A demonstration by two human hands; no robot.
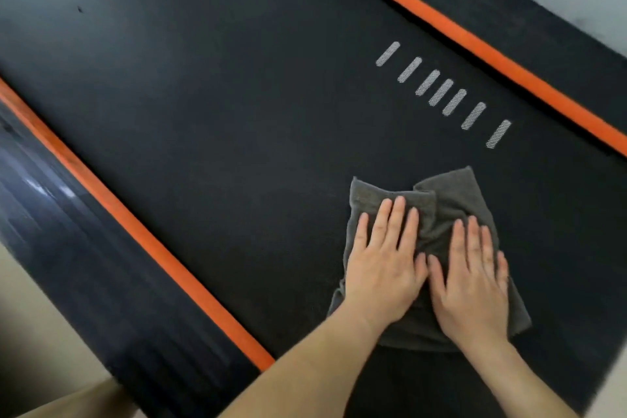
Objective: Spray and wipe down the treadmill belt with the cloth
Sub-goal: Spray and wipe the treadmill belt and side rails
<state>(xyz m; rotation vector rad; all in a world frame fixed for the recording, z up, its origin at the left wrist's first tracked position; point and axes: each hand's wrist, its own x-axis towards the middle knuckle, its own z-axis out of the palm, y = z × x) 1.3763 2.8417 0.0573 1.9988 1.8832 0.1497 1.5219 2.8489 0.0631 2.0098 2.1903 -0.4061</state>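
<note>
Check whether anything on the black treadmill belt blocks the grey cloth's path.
Nothing visible does. Both the left hand and right hand press flat on the crumpled grey cloth, and the black belt ahead shows only printed white dashes.

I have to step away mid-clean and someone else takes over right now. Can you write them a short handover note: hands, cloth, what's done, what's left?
Left hand: flat, fingers straight, pressing the cloth.
Right hand: the same, close beside it.
Grey cloth: crumpled on the treadmill belt, on the near side of the white dash marks, nearer the right orange stripe.
Spray bottle: not in view.
Done: hands are set for wiping; wiped areas cannot be told.
Left: probably the belt towards the left orange stripe.
</note>
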